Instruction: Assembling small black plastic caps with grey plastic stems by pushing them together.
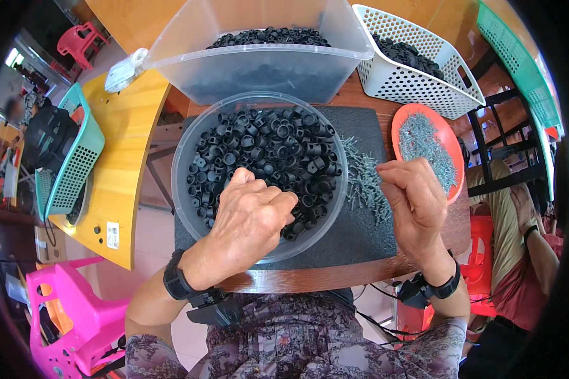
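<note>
A round clear tub (179, 174) filled with small black plastic ring-shaped parts (265, 142) stands on a dark mat (363, 120). My left hand (250, 211) is over the tub's near side, its fingers curled closed with the back of the hand upward. Whatever those fingers hold is hidden beneath them. Right of the tub, a loose heap of small silvery screws (363, 174) lies on the mat. My right hand (417, 199) is raised beside this heap, thumb and forefinger pinched together. Anything between those fingertips is too small to make out.
An orange bowl (396, 129) of screws sits at the right. Behind the tub stand a large clear bin (259, 76) and a white perforated basket (417, 91), both with black parts. To the left are a yellow table (123, 170) and a pink stool (82, 303). Another person (525, 252) sits at right.
</note>
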Action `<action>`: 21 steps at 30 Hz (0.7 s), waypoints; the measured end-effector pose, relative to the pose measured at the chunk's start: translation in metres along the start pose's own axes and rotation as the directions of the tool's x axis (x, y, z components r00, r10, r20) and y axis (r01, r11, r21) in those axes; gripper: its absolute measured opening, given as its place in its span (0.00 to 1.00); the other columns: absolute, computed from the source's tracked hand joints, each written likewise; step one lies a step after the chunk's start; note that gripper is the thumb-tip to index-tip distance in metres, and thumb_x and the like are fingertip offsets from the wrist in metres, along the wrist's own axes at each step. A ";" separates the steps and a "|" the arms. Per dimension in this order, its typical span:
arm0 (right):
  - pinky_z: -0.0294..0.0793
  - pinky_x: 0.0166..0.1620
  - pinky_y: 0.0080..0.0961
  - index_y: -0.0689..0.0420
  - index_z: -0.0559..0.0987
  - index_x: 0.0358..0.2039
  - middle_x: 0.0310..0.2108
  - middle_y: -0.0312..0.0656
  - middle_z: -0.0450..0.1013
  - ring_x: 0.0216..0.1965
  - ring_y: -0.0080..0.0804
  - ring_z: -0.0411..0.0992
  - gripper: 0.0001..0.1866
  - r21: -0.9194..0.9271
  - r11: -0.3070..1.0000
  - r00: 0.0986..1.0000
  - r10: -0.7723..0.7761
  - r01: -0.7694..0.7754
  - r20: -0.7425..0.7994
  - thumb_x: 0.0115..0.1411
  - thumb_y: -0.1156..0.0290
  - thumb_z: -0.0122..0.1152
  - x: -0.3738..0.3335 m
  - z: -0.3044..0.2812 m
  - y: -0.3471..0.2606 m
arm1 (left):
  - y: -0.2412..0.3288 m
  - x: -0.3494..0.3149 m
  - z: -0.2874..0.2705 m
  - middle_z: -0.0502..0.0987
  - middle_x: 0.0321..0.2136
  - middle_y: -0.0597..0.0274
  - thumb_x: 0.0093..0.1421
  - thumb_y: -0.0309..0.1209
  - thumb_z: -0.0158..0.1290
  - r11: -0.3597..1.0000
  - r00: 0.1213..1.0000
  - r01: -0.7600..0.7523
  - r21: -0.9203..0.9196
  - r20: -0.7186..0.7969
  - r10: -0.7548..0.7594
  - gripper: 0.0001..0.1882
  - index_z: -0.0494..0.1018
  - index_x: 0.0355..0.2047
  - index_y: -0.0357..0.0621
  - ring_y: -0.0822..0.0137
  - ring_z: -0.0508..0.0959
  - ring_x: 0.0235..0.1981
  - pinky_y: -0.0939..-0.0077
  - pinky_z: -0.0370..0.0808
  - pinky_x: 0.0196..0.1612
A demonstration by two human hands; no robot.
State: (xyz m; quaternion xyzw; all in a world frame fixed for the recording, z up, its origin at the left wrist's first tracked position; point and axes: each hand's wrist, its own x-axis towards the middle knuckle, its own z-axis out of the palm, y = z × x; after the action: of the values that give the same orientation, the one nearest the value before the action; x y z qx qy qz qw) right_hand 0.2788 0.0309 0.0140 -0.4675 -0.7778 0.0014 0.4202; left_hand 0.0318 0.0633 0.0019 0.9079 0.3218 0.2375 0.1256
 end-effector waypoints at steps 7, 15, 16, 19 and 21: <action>0.69 0.29 0.29 0.65 0.74 0.29 0.30 0.47 0.73 0.28 0.41 0.70 0.11 0.094 0.995 1.000 -0.016 0.016 0.004 0.42 0.87 0.61 -0.004 0.010 -0.011 | 0.000 -0.001 -0.002 0.71 0.16 0.62 0.38 0.22 0.62 0.999 1.000 0.003 -0.043 -0.005 -0.004 0.10 0.72 0.21 0.40 0.63 0.69 0.20 0.71 0.61 0.32; 0.68 0.28 0.30 0.65 0.74 0.32 0.30 0.48 0.73 0.26 0.42 0.69 0.15 0.237 0.970 0.998 -0.060 0.056 0.011 0.40 0.87 0.62 -0.006 0.036 -0.025 | 0.004 -0.003 0.001 0.71 0.17 0.61 0.38 0.21 0.62 0.991 0.982 0.060 -0.122 -0.169 -0.080 0.12 0.74 0.27 0.39 0.62 0.70 0.20 0.71 0.62 0.32; 0.68 0.27 0.30 0.65 0.74 0.32 0.30 0.48 0.73 0.26 0.42 0.69 0.15 0.244 0.968 0.998 -0.057 0.053 0.012 0.40 0.87 0.62 -0.005 0.037 -0.026 | 0.002 -0.003 0.001 0.71 0.17 0.61 0.38 0.21 0.62 0.991 0.982 0.059 -0.123 -0.171 -0.080 0.12 0.74 0.27 0.39 0.62 0.70 0.20 0.71 0.62 0.32; 0.68 0.27 0.30 0.65 0.74 0.32 0.29 0.48 0.73 0.25 0.42 0.69 0.15 0.257 0.965 0.998 -0.057 0.052 0.011 0.40 0.87 0.62 -0.005 0.038 -0.026 | -0.001 -0.005 0.002 0.72 0.17 0.61 0.38 0.21 0.62 0.999 0.994 -0.002 -0.033 -0.114 -0.002 0.15 0.74 0.29 0.39 0.62 0.70 0.20 0.71 0.62 0.31; 0.67 0.27 0.30 0.64 0.74 0.32 0.29 0.48 0.73 0.25 0.42 0.68 0.15 0.253 0.967 0.999 -0.045 0.039 0.021 0.40 0.87 0.62 -0.007 0.038 -0.026 | 0.003 -0.004 0.004 0.73 0.18 0.60 0.38 0.21 0.62 1.000 1.000 0.007 0.001 -0.027 -0.007 0.14 0.74 0.29 0.39 0.62 0.71 0.20 0.70 0.62 0.30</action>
State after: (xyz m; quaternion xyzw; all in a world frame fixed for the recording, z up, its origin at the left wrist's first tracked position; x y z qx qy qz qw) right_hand 0.2366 0.0259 -0.0047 -0.3934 -0.7864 0.0978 0.4661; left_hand 0.0324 0.0584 -0.0016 0.9035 0.3267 0.2493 0.1215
